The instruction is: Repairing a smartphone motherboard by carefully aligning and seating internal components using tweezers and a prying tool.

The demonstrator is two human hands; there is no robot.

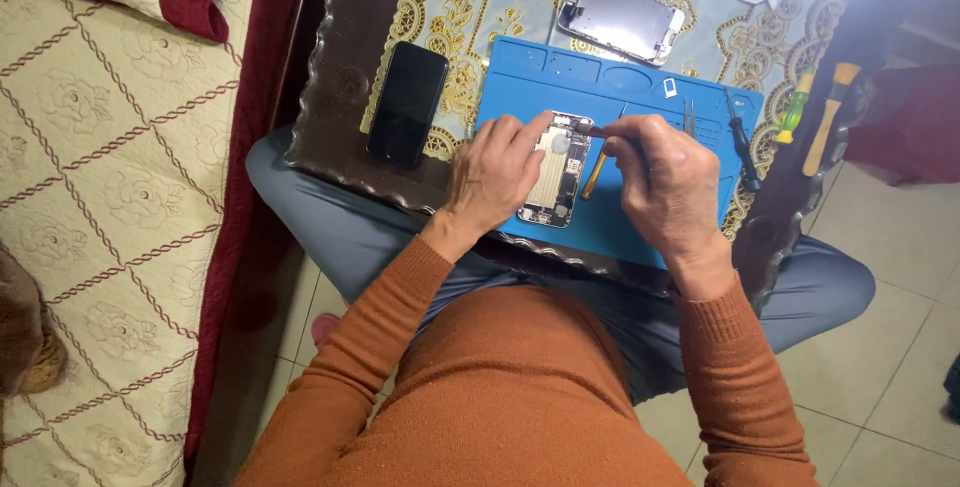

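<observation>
An opened phone body (558, 172) with its insides showing lies on a blue work mat (640, 87). My left hand (492, 172) rests on its left edge, with a finger pressing on its top. My right hand (668, 182) pinches a thin dark tool (590, 131) whose tip touches the top of the phone. A yellow-handled tool (594, 175) lies on the mat between my hands.
A black phone (407, 103) lies left of the mat. A detached screen (621, 18) lies behind it. Tweezers (688, 115) and a black screwdriver (742, 139) rest on the mat's right. A green and an orange-handled tool (822, 127) lie at the table's right edge. A patterned bed (110, 187) stands left.
</observation>
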